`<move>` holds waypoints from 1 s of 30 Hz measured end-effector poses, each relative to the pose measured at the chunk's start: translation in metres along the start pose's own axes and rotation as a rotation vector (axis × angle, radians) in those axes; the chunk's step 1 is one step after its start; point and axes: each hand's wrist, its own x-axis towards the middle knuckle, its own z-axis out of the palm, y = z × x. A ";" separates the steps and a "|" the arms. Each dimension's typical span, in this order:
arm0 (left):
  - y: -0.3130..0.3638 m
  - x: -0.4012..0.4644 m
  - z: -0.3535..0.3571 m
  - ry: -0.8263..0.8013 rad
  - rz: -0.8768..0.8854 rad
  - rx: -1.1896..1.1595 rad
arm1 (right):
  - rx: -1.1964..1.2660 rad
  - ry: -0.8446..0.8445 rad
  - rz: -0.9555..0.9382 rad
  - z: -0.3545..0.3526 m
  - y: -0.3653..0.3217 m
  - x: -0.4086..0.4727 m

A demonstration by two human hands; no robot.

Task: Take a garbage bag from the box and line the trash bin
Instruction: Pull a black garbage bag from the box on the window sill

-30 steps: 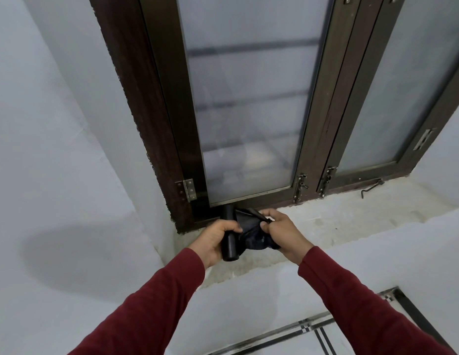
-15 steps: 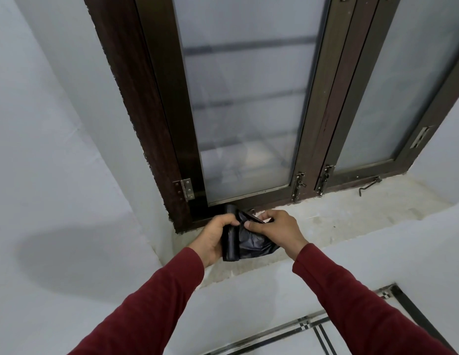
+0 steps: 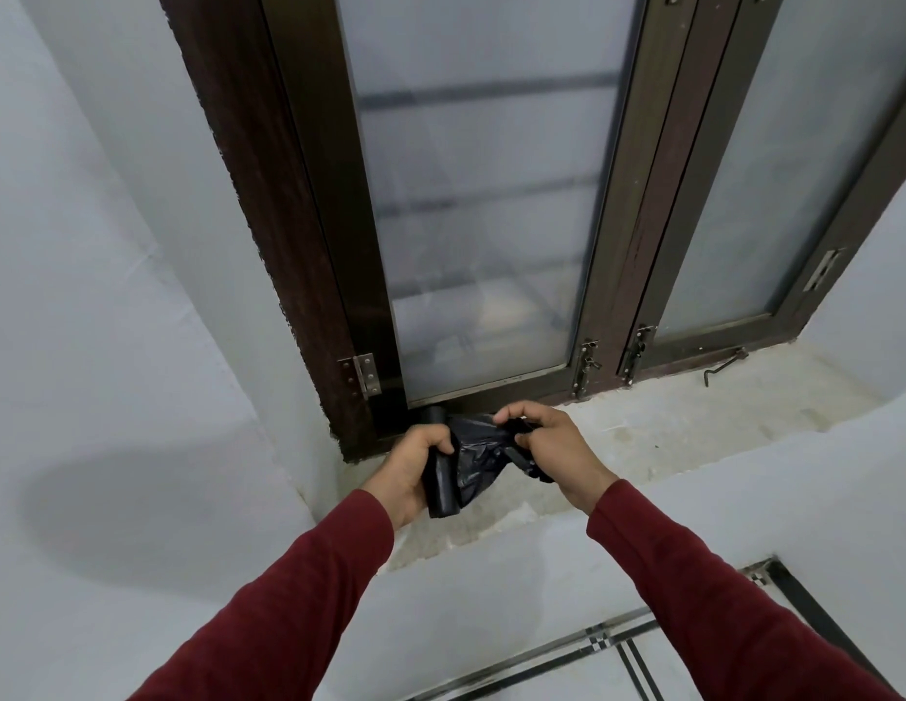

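Observation:
A black roll of garbage bags (image 3: 441, 485) is held upright over the window sill, gripped around its middle by my left hand (image 3: 413, 473). From the roll a crumpled black garbage bag (image 3: 479, 460) stretches to the right. My right hand (image 3: 549, 450) pinches the bag's free end with fingers and thumb. Neither a box nor a trash bin is in view.
A rough concrete window sill (image 3: 668, 422) runs below a dark brown window frame (image 3: 309, 275) with frosted panes. Latches (image 3: 585, 366) and a loose hook (image 3: 721, 364) sit at the frame's foot. White walls flank the recess. Tiled floor with dark inlay strips (image 3: 607, 645) lies bottom right.
My hands first closed together over the roll, then my right hand drew the bag's end out to the right, spreading more black plastic between the hands. The view shifted slightly.

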 end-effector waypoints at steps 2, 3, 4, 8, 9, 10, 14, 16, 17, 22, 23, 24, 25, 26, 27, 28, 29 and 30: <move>0.001 -0.001 0.000 -0.008 0.008 -0.014 | -0.043 0.037 0.031 0.000 -0.002 0.001; 0.001 -0.001 0.000 -0.014 0.013 -0.020 | -0.065 0.059 0.044 0.001 -0.001 0.003; 0.001 -0.002 0.000 -0.020 0.020 -0.032 | -0.078 0.082 0.049 0.002 -0.001 0.002; 0.004 -0.003 -0.004 -0.036 0.024 -0.066 | -0.190 0.164 -0.035 0.004 0.002 0.001; 0.004 -0.004 -0.005 -0.040 0.014 -0.051 | -0.203 0.172 -0.048 0.005 0.002 0.001; 0.005 -0.006 -0.005 -0.051 0.007 -0.029 | -0.210 0.175 -0.050 0.006 0.002 0.001; 0.002 -0.005 -0.004 -0.084 0.030 0.072 | -0.160 0.124 0.002 0.007 0.002 0.003; 0.000 -0.002 -0.005 -0.067 0.045 0.098 | -0.194 0.097 -0.022 0.008 -0.002 0.002; -0.001 -0.001 -0.006 -0.058 0.046 0.099 | -0.212 0.087 -0.029 0.007 -0.004 0.000; -0.003 0.000 -0.008 -0.016 0.020 0.057 | -0.206 0.141 -0.017 0.003 0.000 0.004; -0.002 -0.003 -0.007 -0.012 0.008 0.044 | -0.220 0.174 -0.019 0.004 0.001 0.005; -0.002 -0.003 -0.006 -0.010 0.003 0.014 | -0.237 0.196 -0.018 0.005 0.001 0.005; -0.002 -0.003 -0.006 -0.005 0.003 -0.015 | -0.241 0.202 -0.020 0.006 -0.002 0.003; -0.002 -0.002 -0.007 -0.002 0.000 -0.044 | -0.235 0.203 -0.012 0.008 -0.004 0.001; -0.002 -0.002 -0.007 -0.008 -0.004 -0.059 | -0.225 0.198 -0.004 0.008 -0.006 0.000; -0.003 -0.001 -0.008 -0.029 -0.006 -0.063 | -0.202 0.182 0.001 0.008 -0.007 0.000; -0.004 -0.001 -0.009 -0.051 -0.005 -0.046 | -0.180 0.161 0.003 0.007 -0.005 0.001; -0.005 0.000 -0.010 -0.070 -0.004 -0.012 | -0.156 0.140 0.020 0.007 -0.006 -0.001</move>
